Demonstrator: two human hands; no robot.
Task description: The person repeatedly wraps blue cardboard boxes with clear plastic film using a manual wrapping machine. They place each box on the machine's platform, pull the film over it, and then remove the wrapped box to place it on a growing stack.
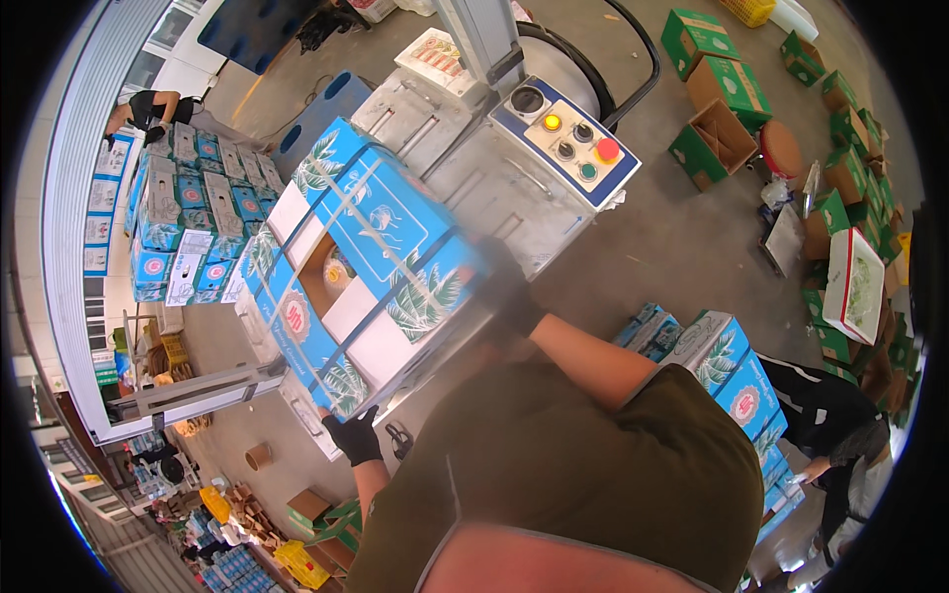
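A blue and white printed cardboard carton (382, 230) lies on the metal table of a strapping machine (511, 200). Dark blue straps cross pale ones over its top, and a cut-out there shows a wrapped round item (336, 274) inside. My left hand (354, 437), in a black glove, is at the carton's lower near corner, fingers against its edge. My right hand (504, 289), also gloved and blurred, is at the carton's right end; its fingers cannot be made out.
The machine's metal arch (70, 222) rises at the left, its control panel (567, 141) beyond the carton. Stacked blue cartons (215, 193) stand at the left, with a person (159, 111) behind them. Another person (823, 408) is beside cartons (730, 370) at the right. Green boxes (730, 85) lie on the floor.
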